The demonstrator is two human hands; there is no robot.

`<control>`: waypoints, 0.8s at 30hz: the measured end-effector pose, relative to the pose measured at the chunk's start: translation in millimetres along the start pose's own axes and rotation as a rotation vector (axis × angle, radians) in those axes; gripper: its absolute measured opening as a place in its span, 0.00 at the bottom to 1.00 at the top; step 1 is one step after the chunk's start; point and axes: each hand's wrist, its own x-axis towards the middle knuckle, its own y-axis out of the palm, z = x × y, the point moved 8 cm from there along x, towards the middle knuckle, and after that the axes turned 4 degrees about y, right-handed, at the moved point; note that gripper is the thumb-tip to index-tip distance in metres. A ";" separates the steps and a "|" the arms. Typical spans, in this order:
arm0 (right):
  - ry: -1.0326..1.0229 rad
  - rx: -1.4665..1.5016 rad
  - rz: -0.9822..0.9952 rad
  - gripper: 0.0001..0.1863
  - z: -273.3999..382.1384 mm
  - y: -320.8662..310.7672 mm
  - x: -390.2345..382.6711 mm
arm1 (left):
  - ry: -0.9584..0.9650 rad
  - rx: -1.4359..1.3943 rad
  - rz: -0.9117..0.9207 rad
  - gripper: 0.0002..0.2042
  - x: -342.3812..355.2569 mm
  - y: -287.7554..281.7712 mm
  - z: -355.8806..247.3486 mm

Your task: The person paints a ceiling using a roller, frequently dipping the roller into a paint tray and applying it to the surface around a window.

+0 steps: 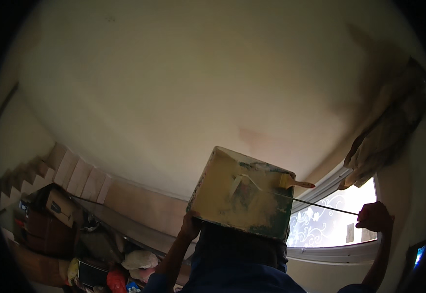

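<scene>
My left hand [191, 224] is closed on the lower left edge of a square, paint-smeared tray [213, 190] with cream paint inside, held tilted in front of my body. A paintbrush [301, 184] with an orange-brown handle rests across the tray's right rim, its bristle end inside. Out to the right, my right hand [375, 217] is a fist around the end of a long thin rod [325, 207], where a bit of red shows. The rod reaches over the rim into the tray. A pale angular piece [246, 179] lies inside; whether it joins the rod is unclear.
A broad pale wall [198, 88] rises ahead. At right is a window [335, 219] with patterned glass, a brownish cloth [384, 136] hanging above it. Stairs [76, 176] stand at left, over a cardboard box [61, 207] and piled bags and household things.
</scene>
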 end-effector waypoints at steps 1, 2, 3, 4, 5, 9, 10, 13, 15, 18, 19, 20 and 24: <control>0.076 0.112 0.002 0.13 -5.0 1.3 -1.8 | 0.090 0.149 0.013 0.24 -6.0 2.2 -5.7; 0.151 0.225 0.005 0.13 -8.7 2.5 -3.6 | 0.104 0.173 0.021 0.23 -8.7 1.4 -6.6; 0.184 0.338 -0.002 0.13 -8.4 2.1 -4.9 | 0.119 0.196 0.029 0.22 -11.3 0.6 -8.0; 0.222 0.452 -0.004 0.13 -7.2 2.9 -8.6 | 0.051 0.094 0.038 0.22 -9.2 -0.6 -3.6; 0.258 0.566 -0.005 0.13 -6.4 5.0 -11.0 | -0.018 -0.007 0.047 0.21 -7.7 -1.2 -0.5; 0.112 0.809 -0.186 0.12 10.1 9.5 -7.0 | 0.007 -0.041 0.063 0.26 -9.2 -5.4 4.2; 0.127 0.839 -0.201 0.11 14.5 14.0 -3.3 | 0.001 -0.038 0.067 0.27 -12.6 0.1 2.5; 0.159 1.078 -0.215 0.09 43.3 23.3 5.1 | -0.017 -0.060 0.093 0.30 -28.0 17.8 -1.5; 0.154 1.117 -0.200 0.10 68.4 25.3 12.1 | -0.038 0.016 0.082 0.26 -34.1 27.1 -10.6; 0.072 1.252 -0.188 0.10 109.2 27.3 27.8 | -0.093 0.131 0.006 0.23 -32.3 8.5 -13.5; 0.049 1.261 -0.255 0.11 122.5 25.2 32.3 | -0.097 0.161 -0.050 0.23 -30.3 1.5 -13.8; -0.003 1.315 -0.239 0.12 135.0 29.5 41.1 | -0.102 0.190 -0.107 0.23 -29.7 -3.5 -15.6; -0.135 1.311 -0.382 0.14 197.5 19.4 65.9 | 0.396 0.740 -0.388 0.30 -41.4 1.1 -64.8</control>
